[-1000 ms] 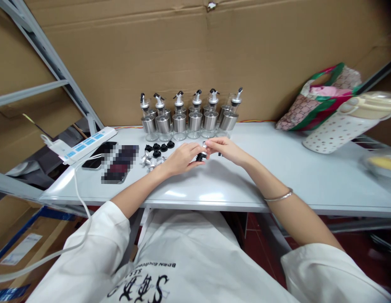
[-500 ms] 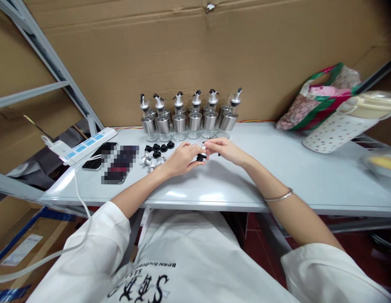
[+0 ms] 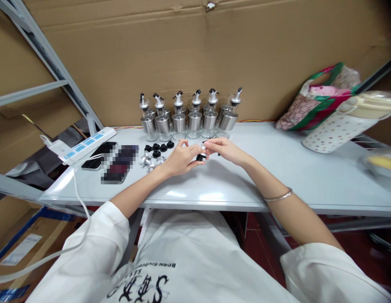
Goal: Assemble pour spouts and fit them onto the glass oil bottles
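Note:
Between both hands, above the table, is a pour spout (image 3: 201,157) with a black ribbed stopper and a silver-white top. My left hand (image 3: 183,158) grips it around the stopper, thumb below and fingers above. My right hand (image 3: 223,148) pinches its upper end; the fingers hide part of it. Left of my left hand lie several black stoppers (image 3: 156,150) and several silver spout tops (image 3: 147,160), some of them behind the wrist. Small dark pieces (image 3: 218,154) peek out beside my right hand. Behind stand glass bottles with steel sleeves (image 3: 178,123), the front ones fitted with spouts.
On the left lie a power strip (image 3: 90,145), a phone (image 3: 99,156) and a blurred-out device (image 3: 120,165), with a white cable (image 3: 78,185) hanging over the edge. To the right stand a dotted flask (image 3: 332,130), a patterned bag (image 3: 309,103) and a bowl (image 3: 383,164). Cardboard (image 3: 195,50) backs the table.
My left index finger has lifted and bent slightly. Both hands stay in nearly the same place around the pour spout.

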Available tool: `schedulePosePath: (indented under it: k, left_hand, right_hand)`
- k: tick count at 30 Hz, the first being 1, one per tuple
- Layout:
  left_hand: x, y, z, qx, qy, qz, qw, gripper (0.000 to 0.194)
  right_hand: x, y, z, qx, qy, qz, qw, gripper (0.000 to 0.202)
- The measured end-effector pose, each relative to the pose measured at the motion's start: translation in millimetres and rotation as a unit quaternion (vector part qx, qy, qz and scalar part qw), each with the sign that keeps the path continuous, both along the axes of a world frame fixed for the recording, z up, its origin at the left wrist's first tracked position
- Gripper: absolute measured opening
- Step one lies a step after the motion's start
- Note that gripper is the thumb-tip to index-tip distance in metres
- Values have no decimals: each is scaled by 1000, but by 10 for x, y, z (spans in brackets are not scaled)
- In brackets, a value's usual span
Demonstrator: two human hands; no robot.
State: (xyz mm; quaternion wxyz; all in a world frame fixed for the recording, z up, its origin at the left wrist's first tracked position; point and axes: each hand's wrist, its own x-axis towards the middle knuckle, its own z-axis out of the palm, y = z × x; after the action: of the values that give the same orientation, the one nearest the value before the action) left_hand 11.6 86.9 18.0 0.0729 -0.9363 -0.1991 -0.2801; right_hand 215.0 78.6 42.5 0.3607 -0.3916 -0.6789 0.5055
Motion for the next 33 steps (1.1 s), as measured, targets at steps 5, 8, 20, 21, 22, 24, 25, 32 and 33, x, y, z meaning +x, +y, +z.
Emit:
schedulePosePath:
  k: [5, 8, 20, 21, 22, 24, 25, 32, 33]
  left_hand:
    - [-4, 8, 4, 12, 2, -2, 1000, 42]
    - [-6, 20, -4, 7, 5, -1, 1000, 43]
    - [-10, 9, 29, -11, 2, -3, 1000, 36]
    - [-11, 9, 30, -11, 3, -3, 1000, 35]
    - [-11, 9, 30, -13, 6, -1, 1000, 34]
    - [-8, 11, 24, -19, 10, 2, 1000, 35]
    - [-6, 14, 20, -23, 10, 4, 1000, 37]
    - [-12, 35, 13, -57, -31, 43, 997, 47]
    - [-14, 37, 15, -62, -38, 50, 996, 46]
  right_hand:
    - [1, 2, 2, 2, 0, 3, 1000, 50]
    - [0, 3, 3, 3, -3, 2, 1000, 50]
    - [-16, 24, -50, 22, -10, -3, 1000, 42]
    - [-18, 25, -56, 28, -9, -8, 1000, 40]
    - [-18, 27, -60, 34, -10, -11, 999, 38]
    - [-18, 30, -66, 46, -15, -11, 999, 35]
    - [-17, 31, -67, 53, -18, -8, 998, 35]
    - [11, 28, -60, 78, -56, -7, 995, 39]
    - [14, 24, -58, 76, -62, -5, 995, 41]
